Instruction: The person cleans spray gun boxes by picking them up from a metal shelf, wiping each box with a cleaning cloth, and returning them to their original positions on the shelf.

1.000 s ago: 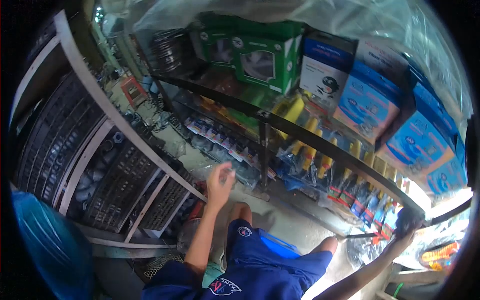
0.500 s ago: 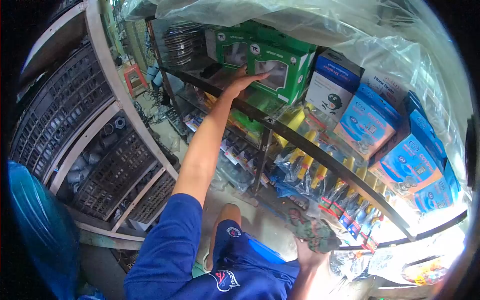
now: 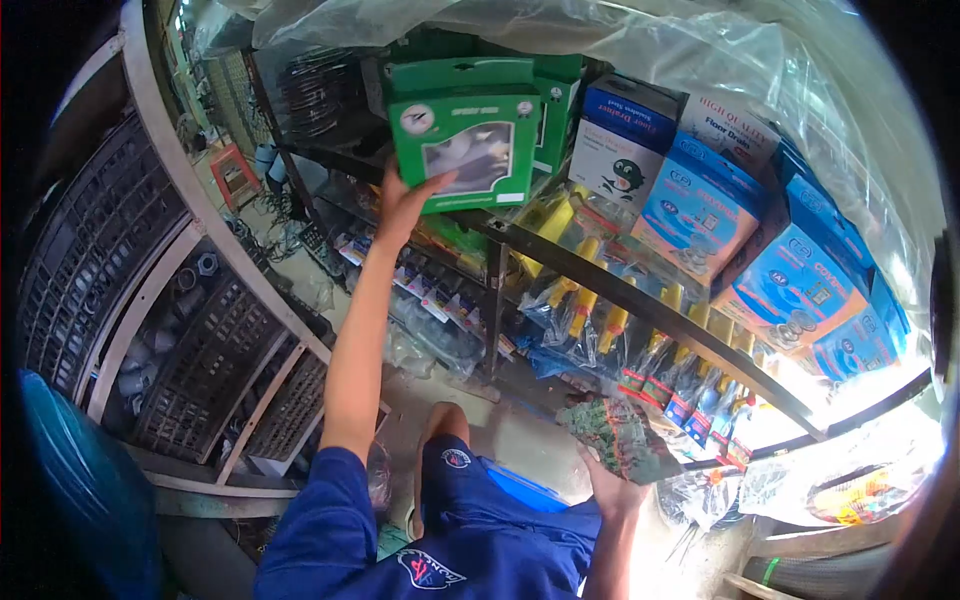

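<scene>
My left hand (image 3: 408,203) grips the lower left corner of a green box (image 3: 465,140) with a clear window, its thumb across the front. The box is tilted and held at the edge of the upper shelf. Another green box (image 3: 553,115) stands just behind it to the right. Down at the lower right, my right hand (image 3: 612,485) is closed on a crumpled dark green and reddish patterned cloth (image 3: 625,440).
Blue and white drain boxes (image 3: 620,140) and blue-pink boxes (image 3: 700,210) line the shelf on the right. Yellow-handled packaged tools (image 3: 610,325) hang below the metal shelf rail (image 3: 650,320). Black crates (image 3: 100,235) fill a rack at left. A red stool (image 3: 235,178) stands behind.
My left hand has taken hold of a green box and pulled it up and left from the row. The cloth in my right hand has turned slightly, and the view has shifted.
</scene>
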Available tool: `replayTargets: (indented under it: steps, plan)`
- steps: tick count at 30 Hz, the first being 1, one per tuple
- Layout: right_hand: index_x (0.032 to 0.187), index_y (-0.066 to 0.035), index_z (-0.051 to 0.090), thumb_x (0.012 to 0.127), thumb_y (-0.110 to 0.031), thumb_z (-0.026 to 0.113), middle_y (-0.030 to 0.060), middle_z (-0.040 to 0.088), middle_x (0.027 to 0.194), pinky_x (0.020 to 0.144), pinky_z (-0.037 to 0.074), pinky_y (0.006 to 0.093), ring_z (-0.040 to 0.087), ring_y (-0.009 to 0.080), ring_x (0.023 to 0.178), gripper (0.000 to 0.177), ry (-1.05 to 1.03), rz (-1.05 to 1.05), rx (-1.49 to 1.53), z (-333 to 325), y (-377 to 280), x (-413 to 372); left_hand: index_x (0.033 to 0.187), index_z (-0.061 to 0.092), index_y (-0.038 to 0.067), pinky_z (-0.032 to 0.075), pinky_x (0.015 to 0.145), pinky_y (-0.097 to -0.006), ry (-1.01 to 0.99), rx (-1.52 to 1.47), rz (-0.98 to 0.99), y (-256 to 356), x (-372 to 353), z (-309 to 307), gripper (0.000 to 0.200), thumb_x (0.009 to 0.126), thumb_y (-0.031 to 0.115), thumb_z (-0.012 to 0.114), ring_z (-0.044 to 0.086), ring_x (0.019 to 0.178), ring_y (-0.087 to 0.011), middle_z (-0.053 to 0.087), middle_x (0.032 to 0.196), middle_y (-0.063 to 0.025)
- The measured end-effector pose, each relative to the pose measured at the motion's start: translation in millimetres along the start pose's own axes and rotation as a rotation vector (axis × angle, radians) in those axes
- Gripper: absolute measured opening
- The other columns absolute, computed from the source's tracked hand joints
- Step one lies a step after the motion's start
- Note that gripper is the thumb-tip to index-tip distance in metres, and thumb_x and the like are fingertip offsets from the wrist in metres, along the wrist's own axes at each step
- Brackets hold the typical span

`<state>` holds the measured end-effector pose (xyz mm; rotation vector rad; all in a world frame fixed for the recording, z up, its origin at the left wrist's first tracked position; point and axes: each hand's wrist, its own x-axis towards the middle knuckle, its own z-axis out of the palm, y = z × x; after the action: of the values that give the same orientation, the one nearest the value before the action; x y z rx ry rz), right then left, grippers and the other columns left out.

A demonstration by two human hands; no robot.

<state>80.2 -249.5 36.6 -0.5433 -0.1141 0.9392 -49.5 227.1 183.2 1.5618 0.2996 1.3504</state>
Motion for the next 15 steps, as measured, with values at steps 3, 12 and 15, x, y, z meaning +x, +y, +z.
replayTargets:
  steps: [3,12,15]
  plan:
    - [0.151,-0.017,0.043,0.099,-0.048,0.051,0.0108,0.042,0.155,0.117,0.028,0.0594,0.036,0.0349,0.144,0.062,0.015,-0.092,-0.121,-30,5,9,0.134,0.049,0.000,0.051,0.095,-0.0336,0.169,0.078,0.086,20,-51,-7,0.069,0.076,0.007,0.087,0.061,0.112,-0.0189,0.060,0.126,-0.0094]
    - [0.131,-0.007,0.058,0.076,-0.009,0.076,0.0123,0.058,0.132,0.095,0.047,0.0372,0.058,0.0246,0.113,0.057,-0.272,-0.993,-1.330,115,44,13,0.144,0.042,0.000,0.048,0.101,-0.0371,0.516,-0.124,-0.318,79,-262,35,0.077,0.078,0.003,0.080,0.056,0.121,-0.0235,0.055,0.133,-0.0110]
    - [0.122,-0.016,0.070,0.072,-0.016,0.079,0.0154,0.054,0.144,0.103,0.041,0.0478,0.051,0.0355,0.123,0.050,-0.502,-1.102,-1.782,125,65,7,0.145,0.042,0.000,0.043,0.105,-0.0362,0.487,-0.163,-0.403,66,-314,40,0.071,0.087,0.019,0.077,0.053,0.124,-0.0219,0.054,0.135,-0.0100]
